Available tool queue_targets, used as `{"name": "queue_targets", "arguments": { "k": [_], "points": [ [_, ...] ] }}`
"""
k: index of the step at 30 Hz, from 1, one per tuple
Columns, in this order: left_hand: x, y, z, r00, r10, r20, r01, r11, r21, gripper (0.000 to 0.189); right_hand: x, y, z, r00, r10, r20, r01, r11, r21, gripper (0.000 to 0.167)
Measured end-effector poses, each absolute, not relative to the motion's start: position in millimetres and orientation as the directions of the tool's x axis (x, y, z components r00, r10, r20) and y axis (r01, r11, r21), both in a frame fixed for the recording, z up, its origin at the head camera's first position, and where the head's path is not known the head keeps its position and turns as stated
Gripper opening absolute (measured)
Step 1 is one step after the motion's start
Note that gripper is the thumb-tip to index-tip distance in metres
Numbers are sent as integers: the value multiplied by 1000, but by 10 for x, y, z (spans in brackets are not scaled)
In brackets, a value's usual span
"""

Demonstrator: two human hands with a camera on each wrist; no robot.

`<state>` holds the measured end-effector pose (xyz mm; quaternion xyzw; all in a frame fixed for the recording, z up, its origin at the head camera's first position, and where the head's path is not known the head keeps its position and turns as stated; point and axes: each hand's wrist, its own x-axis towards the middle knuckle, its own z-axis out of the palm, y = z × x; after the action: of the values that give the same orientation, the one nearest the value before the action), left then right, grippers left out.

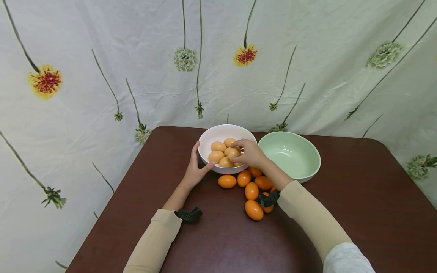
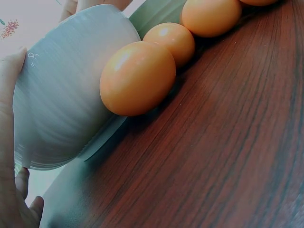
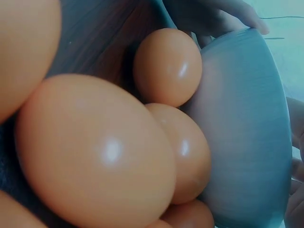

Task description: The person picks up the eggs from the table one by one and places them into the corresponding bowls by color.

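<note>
In the head view, a white bowl (image 1: 218, 132) holds several pale tan eggs (image 1: 216, 156). My left hand (image 1: 195, 170) holds this bowl at its left side, thumb at the near rim and fingers around the outer wall. Inside the bowl, my right hand (image 1: 252, 153) pinches one tan egg (image 1: 233, 152) between thumb and fingers; whether it is raised off the others I cannot tell. Several orange eggs (image 1: 254, 210) lie on the table under my right forearm, some partly hidden by it. In the right wrist view, orange eggs (image 3: 168, 66) sit against the bowl's wall (image 3: 242, 128).
A pale green bowl (image 1: 290, 151) stands right of the white one, its visible inside bare. Both are near the far edge of the dark brown table (image 1: 211, 242). Behind hangs a flower-printed cloth (image 1: 153, 68). Each wrist wears a black device (image 1: 189, 215).
</note>
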<state>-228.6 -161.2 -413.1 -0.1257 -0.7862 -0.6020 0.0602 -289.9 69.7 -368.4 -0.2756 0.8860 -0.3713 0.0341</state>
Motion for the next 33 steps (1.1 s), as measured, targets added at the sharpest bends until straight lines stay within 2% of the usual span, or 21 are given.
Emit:
{"name": "queue_targets", "arguments": {
  "k": [11, 19, 25, 33],
  "points": [
    [-2282, -1602, -4132, -958, 129, 255, 279, 236, 931, 89, -2921, 586, -3708, -855, -509, 93, -448, 636, -628, 43],
    [-2286, -1612, -4134, -957, 126, 263, 286, 229, 930, 89, -2922, 514, -3697, -840, -543, -4, -451, 702, -551, 39],
    [-2290, -1619, -4137, -958, 125, 260, 283, 239, 929, 90, -2949, 487, -3669, -805, -591, -42, -494, 709, -504, 37],
    [-2291, -1614, -4137, -959, 122, 255, 278, 245, 929, 89, -2963, 463, -3631, -758, -643, -110, -508, 688, -519, 31]
  ]
}}
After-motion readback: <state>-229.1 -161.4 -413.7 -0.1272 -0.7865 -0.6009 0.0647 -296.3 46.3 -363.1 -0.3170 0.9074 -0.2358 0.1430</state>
